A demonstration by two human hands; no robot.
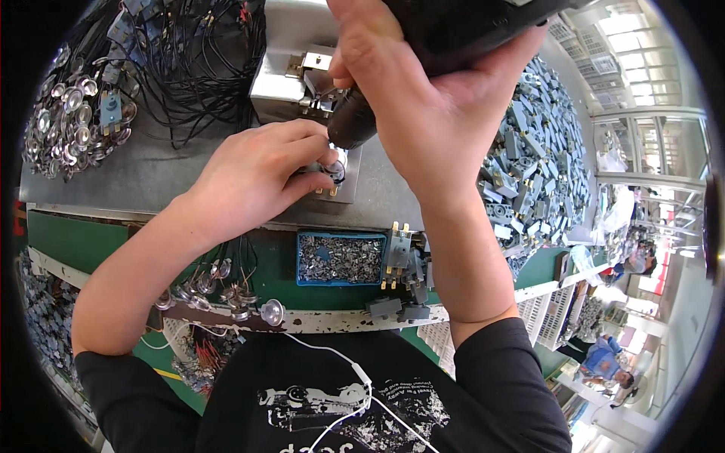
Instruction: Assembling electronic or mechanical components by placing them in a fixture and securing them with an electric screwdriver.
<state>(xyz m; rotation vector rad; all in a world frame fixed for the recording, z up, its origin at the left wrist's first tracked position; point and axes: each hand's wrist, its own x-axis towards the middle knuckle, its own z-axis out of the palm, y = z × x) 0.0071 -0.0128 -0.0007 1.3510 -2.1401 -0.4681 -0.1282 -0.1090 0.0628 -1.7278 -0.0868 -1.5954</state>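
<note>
Fastening appeared unfinished.
Right hand [442, 113] gripped a black power driver [453, 32]; left hand [260, 162] held a metal-cupped piece [334, 169]; grey switch blocks [540, 155] lay heaped, apparently unworked.

Bright windows [625, 41] are seen at the upper right, divided by pale frames [649, 114]. White plastic bags [623, 211] are gathered below them, their contents too small to be made out. At the lower right, a co-worker in blue [602, 359] is shown in the distance, beyond slatted white crates [534, 317]. At the lower centre, a white cord [332, 349] is split into two strands. A yellow stripe [168, 374] is marked on the green floor [187, 394] at lower left.
</note>
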